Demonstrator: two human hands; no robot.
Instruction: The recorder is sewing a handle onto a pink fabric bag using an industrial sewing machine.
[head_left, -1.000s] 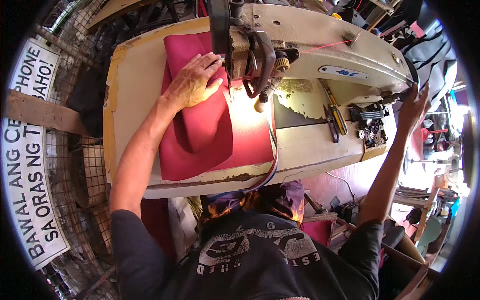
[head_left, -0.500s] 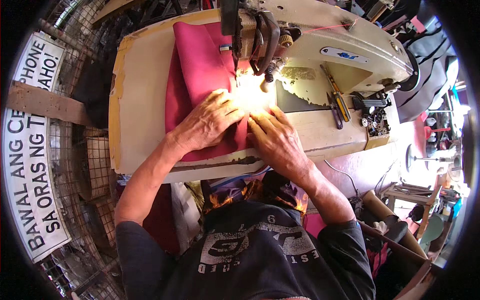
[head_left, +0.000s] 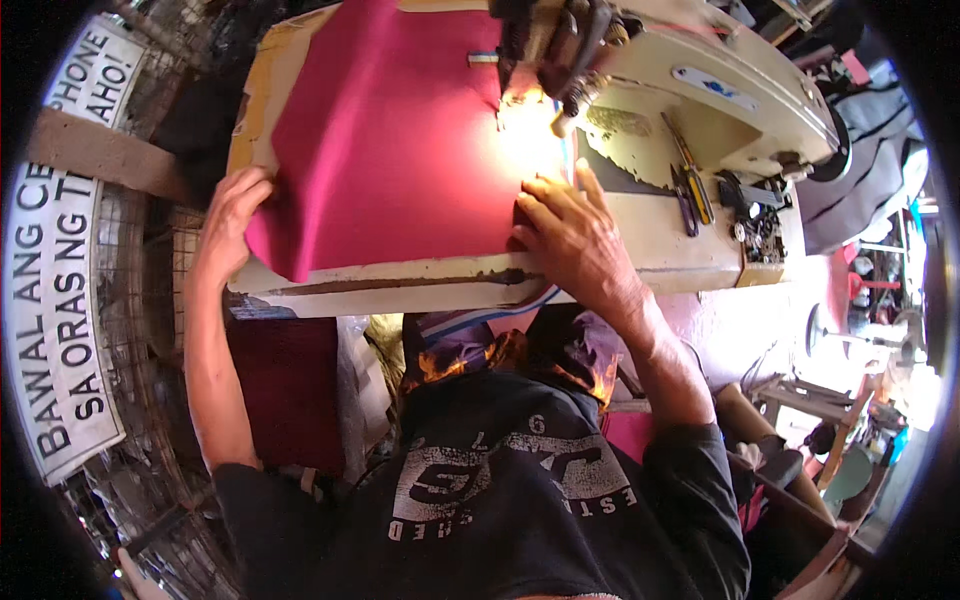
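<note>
A magenta-red sheet of material (head_left: 380, 180) lies spread on the pale sewing table (head_left: 670, 255), one long fold running down its left part. My left hand (head_left: 237, 215) has its fingers closed on the sheet's left edge. My right hand (head_left: 570, 230) rests with fingers apart on the sheet's right side, just below the glare of the lamp. The sewing machine's head (head_left: 555, 55) stands over that glare, which hides the needle area. A striped white and blue tape (head_left: 530, 307) shows at the table's front edge, below my right hand.
Right of my right hand lie a yellow-handled tool (head_left: 697, 195), dark snips (head_left: 685, 210) and a box of metal parts (head_left: 755, 240). Wire mesh with a wooden plank (head_left: 100, 150) and a signboard (head_left: 55, 300) stands at the left. Grey sheets (head_left: 850, 190) hang at the right.
My right hand came from the handwheel onto the material. My left hand moved out to the left edge, and the folded material is now spread out wider.
</note>
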